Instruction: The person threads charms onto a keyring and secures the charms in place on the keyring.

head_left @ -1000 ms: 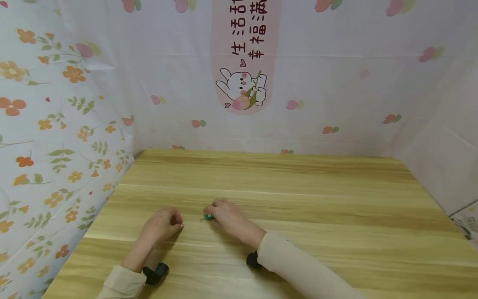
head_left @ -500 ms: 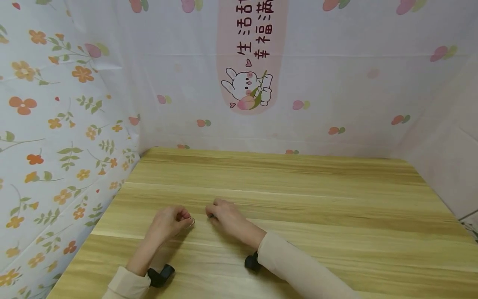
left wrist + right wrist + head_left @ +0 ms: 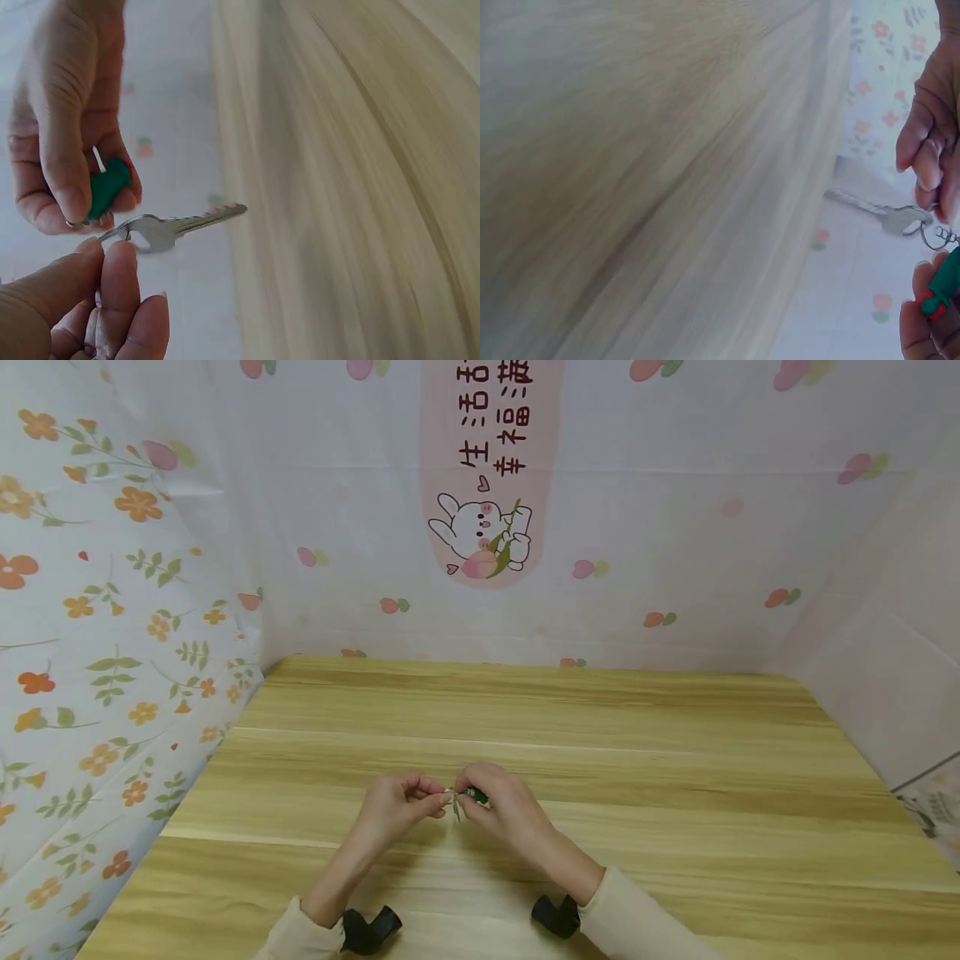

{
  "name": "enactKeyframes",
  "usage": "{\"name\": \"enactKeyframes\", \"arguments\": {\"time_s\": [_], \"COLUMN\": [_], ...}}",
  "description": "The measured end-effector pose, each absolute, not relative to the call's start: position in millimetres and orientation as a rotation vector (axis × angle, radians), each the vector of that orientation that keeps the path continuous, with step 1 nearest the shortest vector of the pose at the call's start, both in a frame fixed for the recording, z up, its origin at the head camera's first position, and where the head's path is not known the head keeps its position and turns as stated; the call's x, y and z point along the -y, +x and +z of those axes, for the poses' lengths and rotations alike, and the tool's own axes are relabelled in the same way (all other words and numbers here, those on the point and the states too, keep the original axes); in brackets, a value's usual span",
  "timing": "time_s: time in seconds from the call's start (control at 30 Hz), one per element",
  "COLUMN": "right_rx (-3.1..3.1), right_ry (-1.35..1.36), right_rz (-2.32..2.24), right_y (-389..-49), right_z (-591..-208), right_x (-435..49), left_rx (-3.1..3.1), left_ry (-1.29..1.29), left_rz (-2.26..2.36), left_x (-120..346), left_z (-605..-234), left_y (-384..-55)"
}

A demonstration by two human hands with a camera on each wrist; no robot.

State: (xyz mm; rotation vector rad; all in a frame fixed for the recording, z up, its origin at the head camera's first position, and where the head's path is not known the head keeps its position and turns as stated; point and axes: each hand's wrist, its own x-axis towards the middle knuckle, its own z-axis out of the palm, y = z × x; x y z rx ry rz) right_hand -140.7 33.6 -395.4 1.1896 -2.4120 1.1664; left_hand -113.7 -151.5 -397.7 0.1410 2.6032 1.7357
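Note:
Between my two hands, above the table, a silver key [image 3: 156, 233] hangs on a thin metal ring with its blade sticking out sideways. My left hand [image 3: 401, 807] pinches the key ring [image 3: 109, 235] between thumb and index finger. The fingers of my right hand [image 3: 504, 803] grip a small green charm [image 3: 109, 187] with red bits, partly covered by the thumb. A short fine chain [image 3: 946, 235] shows beside the ring, near the charm, in the right wrist view. Both sets of fingertips are close together in the head view.
The wood-grain table [image 3: 637, 752] spreads around the hands. A white cloth with a printed rabbit [image 3: 480, 531] hangs behind it, and a flowered cloth [image 3: 112, 693] at the left. Black wrist cameras [image 3: 371, 931] sit under both wrists.
Both hands have shifted right in the head view, the left hand more. They have come together from apart, and the key now shows between them.

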Motion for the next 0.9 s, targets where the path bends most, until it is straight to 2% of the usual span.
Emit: {"name": "enactKeyframes", "arguments": {"time_s": [0.5, 0.9], "right_rx": [2.254, 2.263], "right_ry": [1.187, 1.19], "right_rz": [1.247, 1.177], "right_y": [-139, -136], "right_z": [-397, -395], "right_x": [-57, -61], "left_rx": [-2.536, -2.62], "left_ry": [0.348, 0.303], "left_rz": [1.755, 1.696], "left_x": [125, 116], "left_z": [-386, -384], "left_y": [-106, -103]}}
